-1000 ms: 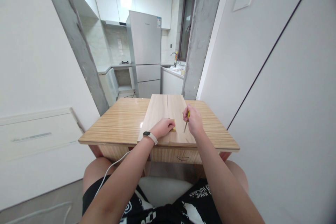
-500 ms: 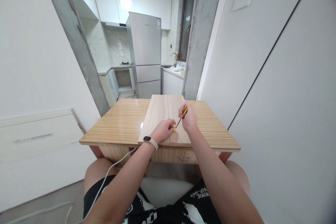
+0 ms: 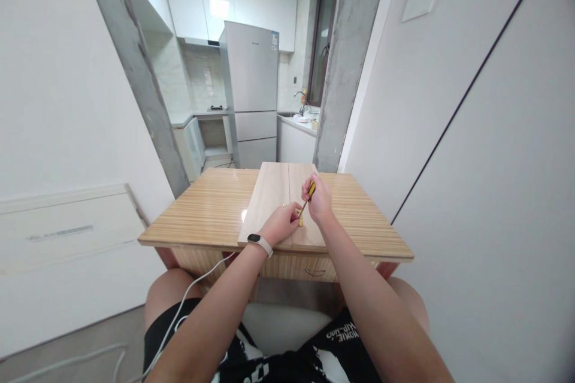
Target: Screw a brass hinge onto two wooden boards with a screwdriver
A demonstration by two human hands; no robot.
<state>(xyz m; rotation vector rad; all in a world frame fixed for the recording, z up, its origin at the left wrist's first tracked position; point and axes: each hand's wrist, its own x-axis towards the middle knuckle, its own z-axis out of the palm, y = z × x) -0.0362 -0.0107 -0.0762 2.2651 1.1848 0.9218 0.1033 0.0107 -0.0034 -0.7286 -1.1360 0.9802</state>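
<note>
My right hand (image 3: 320,198) is closed round the yellow and black handle of a screwdriver (image 3: 311,189). Its shaft slants down and left to a brass-coloured hinge (image 3: 300,222) lying on pale wooden boards (image 3: 272,191). My left hand (image 3: 284,222) rests on the boards at the hinge, thumb and fingers pinched together by the screwdriver's tip. Whatever those fingers grip is too small to see. Part of the hinge is hidden under them. The two boards lie side by side, with a thin seam between them.
The boards sit on a striped wooden table (image 3: 197,209) with a drawer (image 3: 296,267) in front. A white cable (image 3: 191,287) runs past my left leg. Walls flank the table on both sides, and a fridge (image 3: 254,84) stands behind it.
My right hand and the screwdriver have moved slightly left, and the shaft's tip is nearer my left fingers. My left hand stays at the hinge. The whole view has shifted a little.
</note>
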